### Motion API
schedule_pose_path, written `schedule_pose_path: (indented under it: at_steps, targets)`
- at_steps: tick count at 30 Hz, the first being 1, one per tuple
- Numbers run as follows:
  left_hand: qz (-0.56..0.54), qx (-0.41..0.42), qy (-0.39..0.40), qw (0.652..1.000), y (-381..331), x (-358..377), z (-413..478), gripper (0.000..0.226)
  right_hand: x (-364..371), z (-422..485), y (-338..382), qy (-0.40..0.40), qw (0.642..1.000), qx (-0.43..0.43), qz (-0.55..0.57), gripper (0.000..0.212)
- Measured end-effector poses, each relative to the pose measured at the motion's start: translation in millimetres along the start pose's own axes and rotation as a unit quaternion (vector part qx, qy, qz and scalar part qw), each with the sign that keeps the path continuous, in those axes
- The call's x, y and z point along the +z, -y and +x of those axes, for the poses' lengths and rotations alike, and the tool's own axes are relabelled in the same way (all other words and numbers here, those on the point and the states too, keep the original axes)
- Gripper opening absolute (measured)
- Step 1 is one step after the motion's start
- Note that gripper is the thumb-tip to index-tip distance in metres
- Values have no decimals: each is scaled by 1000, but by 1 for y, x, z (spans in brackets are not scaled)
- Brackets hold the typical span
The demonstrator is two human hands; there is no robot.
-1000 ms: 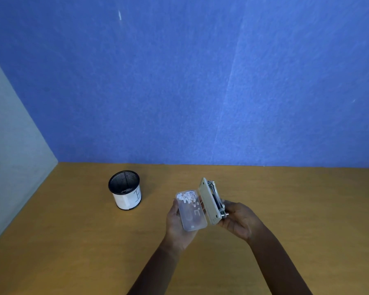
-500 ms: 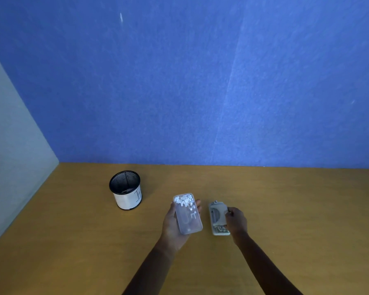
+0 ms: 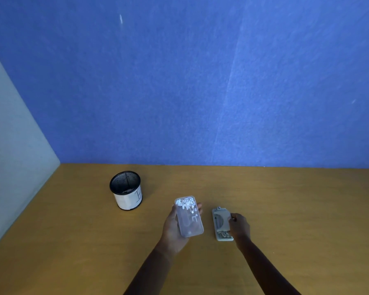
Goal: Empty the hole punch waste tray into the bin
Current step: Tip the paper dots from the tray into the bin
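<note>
My left hand [image 3: 172,228] holds the clear plastic waste tray [image 3: 189,217] from below, open side up, with white paper dots piled at its far end. The pale grey hole punch [image 3: 221,224] lies on the wooden table [image 3: 73,241] to the right of the tray, underside up. My right hand [image 3: 239,227] rests on the punch's right side with fingers curled around its edge. The bin [image 3: 126,193], a small black mesh cup with a white paper band, stands upright to the left and farther away.
A blue wall [image 3: 200,81] rises behind the table and a pale grey panel [image 3: 11,158] closes the left side. The bin holds a few white specks at its bottom.
The tray has come apart from the punch. My right hand lowered the punch to the table on the right, while my left hand kept the tray level, drifting slightly left.
</note>
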State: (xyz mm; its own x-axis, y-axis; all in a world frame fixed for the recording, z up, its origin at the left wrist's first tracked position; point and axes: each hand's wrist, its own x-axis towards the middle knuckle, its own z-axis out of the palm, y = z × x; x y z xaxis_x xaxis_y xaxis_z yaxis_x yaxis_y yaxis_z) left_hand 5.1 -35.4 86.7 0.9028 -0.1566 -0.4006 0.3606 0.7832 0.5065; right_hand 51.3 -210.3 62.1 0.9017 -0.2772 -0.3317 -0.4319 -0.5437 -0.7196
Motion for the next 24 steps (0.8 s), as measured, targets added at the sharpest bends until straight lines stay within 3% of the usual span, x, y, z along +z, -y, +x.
schedule_pose_path:
  at_steps: [4, 8, 11, 14, 16, 18, 20, 24]
  targets:
    - [21, -5, -14, 1000, 1, 0, -2, 60, 1, 3, -1, 2, 1000, 2, 1, 34]
    - [39, 14, 15, 999, 1, 1, 0, 95, -2, 1, -1, 1, 1000, 7, -13, 35]
    - [37, 29, 26, 999, 2, -1, 4, 101, -5, -9, 3, -43, 999, -11, -18, 37]
    - [47, 54, 24, 997, 2, 1, 5, 102, -5, -27, 16, -73, 993, -68, 57, 33]
    - [38, 75, 30, 996, 1, 5, 5, 98, -1, -40, 28, -19, 983, -45, 179, 21]
    - [49, 86, 16, 995, 0, 9, 4, 85, 4, -55, 41, 114, 936, 38, 330, 22]
    - [61, 90, -19, 994, 0, 10, 6, 53, 7, -66, 50, 236, 871, 106, 417, 33]
    - [117, 92, -77, 986, -3, 11, 6, 39, 5, -75, 59, 290, 807, 165, 487, 38]
